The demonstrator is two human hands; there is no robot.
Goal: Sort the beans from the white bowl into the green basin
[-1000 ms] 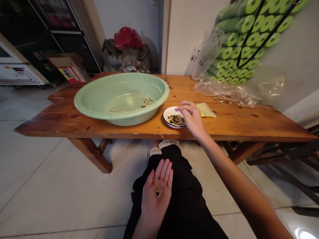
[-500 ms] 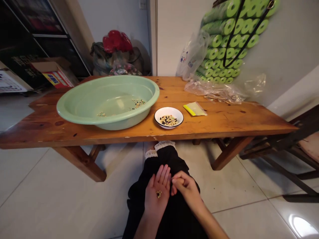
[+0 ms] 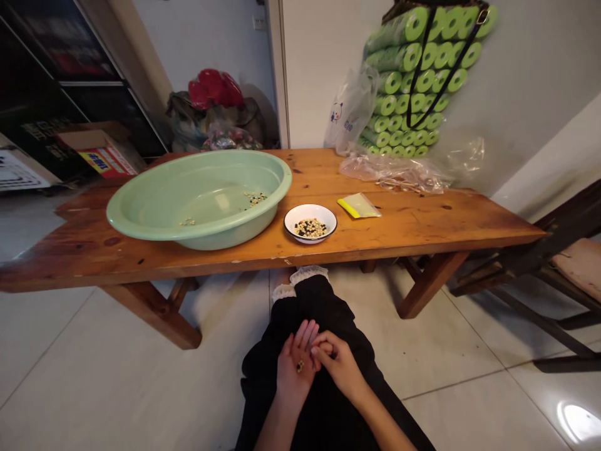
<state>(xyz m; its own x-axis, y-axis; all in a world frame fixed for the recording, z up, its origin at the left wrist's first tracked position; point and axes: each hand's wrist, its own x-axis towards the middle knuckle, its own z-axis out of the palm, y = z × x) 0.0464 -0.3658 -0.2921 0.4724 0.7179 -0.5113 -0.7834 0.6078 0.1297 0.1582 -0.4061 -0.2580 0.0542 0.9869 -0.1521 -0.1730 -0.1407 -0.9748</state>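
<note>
My left hand (image 3: 297, 363) lies palm up over my lap, fingers stretched out flat. A few small yellowish and dark beans (image 3: 300, 366) rest on its palm. Close against its right side, my right hand (image 3: 335, 358) has thumb and fingers pinched together near the left fingers. Whatever sits in that pinch is hidden. Ahead on the bench, a white dark-rimmed bowl (image 3: 290, 218) holds many pale and black beans (image 3: 310, 228). To its left stands a large green basin (image 3: 201, 233), with scattered beans (image 3: 255, 199) on its bottom.
The wooden bench (image 3: 399, 232) spans the view before my knees. On it lie a small yellow-edged packet (image 3: 359, 205) and clear plastic wrap (image 3: 399, 172). Green-wrapped rolls (image 3: 399, 106) are stacked behind. A dark chair (image 3: 530, 257) stands right; an open carton (image 3: 106, 150) is at left.
My right hand has moved left, closer to my left hand and now touching or overlapping its fingers. The view has shifted slightly; the bowl and basin stay in place on the bench.
</note>
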